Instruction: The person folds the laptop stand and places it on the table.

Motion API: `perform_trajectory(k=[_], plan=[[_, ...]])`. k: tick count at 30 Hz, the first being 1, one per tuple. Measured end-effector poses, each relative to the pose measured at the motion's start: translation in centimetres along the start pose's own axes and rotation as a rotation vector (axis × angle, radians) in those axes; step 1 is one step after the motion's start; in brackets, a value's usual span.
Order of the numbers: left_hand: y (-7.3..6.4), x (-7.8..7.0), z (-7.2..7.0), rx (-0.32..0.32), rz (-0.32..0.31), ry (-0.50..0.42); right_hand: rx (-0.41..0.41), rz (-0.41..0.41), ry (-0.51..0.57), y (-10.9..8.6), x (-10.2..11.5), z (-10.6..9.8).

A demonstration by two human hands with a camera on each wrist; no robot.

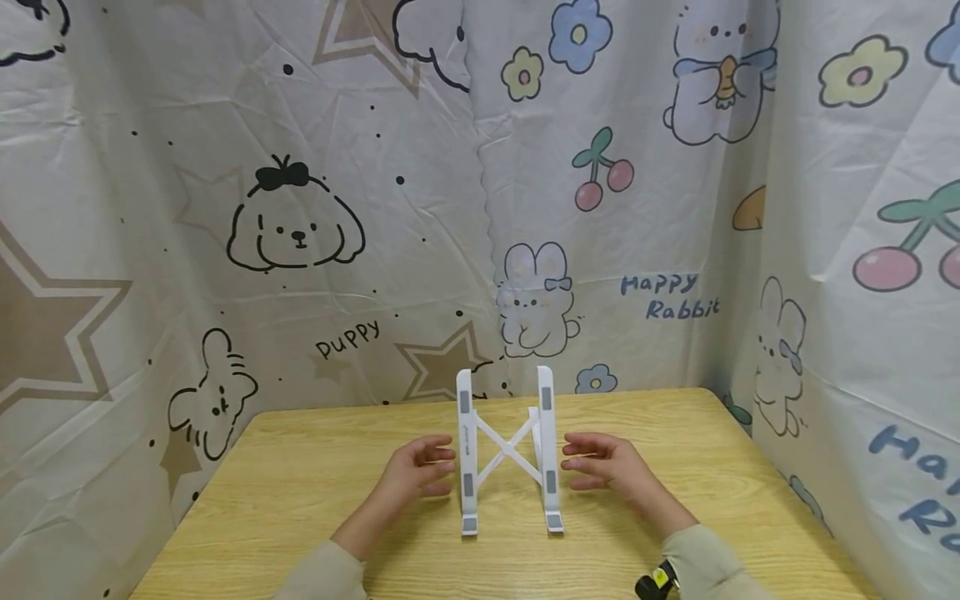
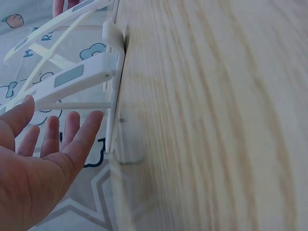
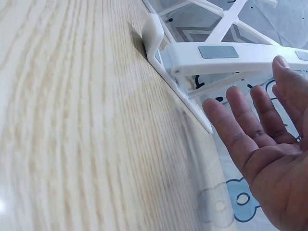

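My left grip [image 1: 418, 470] and right grip [image 1: 609, 467] are wide, holding nothing, on either side of the white X-braced folding stand [image 1: 509, 449] on the yellow wood-grain counter [image 1: 300, 467]. Closing unevenly, I could bump one slanted side rail [image 1: 550, 446] first, skewing or collapsing everything.

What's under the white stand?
Under the white stand: wooden tabletop, visible through its open middle. The surface directly beneath its base is covered, so can't tell there.
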State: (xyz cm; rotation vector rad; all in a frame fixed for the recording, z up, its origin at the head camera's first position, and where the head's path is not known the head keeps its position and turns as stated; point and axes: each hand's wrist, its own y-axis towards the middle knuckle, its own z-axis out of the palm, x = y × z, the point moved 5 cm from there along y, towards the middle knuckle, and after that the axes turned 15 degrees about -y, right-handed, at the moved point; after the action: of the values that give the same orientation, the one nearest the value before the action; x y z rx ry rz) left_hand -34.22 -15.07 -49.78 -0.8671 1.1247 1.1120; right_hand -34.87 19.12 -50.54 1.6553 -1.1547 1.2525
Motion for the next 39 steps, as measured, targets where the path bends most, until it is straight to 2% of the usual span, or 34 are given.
perform_trajectory(k=[13, 24, 31, 39], plan=[[0.6, 0.8, 0.9, -0.001, -0.038, -0.035, -0.005, 0.020, -0.013, 0.4, 0.2, 0.8], [0.8, 0.9, 1.5, -0.036, -0.017, -0.036, -0.052, 0.047, -0.025, 0.9, -0.1, 1.6], [1.0, 0.9, 1.3, -0.038, -0.005, -0.039, -0.080, 0.059, -0.043, 1.2, -0.2, 1.8], [1.2, 1.0, 1.2, -0.062, -0.009, -0.018, -0.082, 0.051, 0.000, 1.2, -0.1, 2.1]])
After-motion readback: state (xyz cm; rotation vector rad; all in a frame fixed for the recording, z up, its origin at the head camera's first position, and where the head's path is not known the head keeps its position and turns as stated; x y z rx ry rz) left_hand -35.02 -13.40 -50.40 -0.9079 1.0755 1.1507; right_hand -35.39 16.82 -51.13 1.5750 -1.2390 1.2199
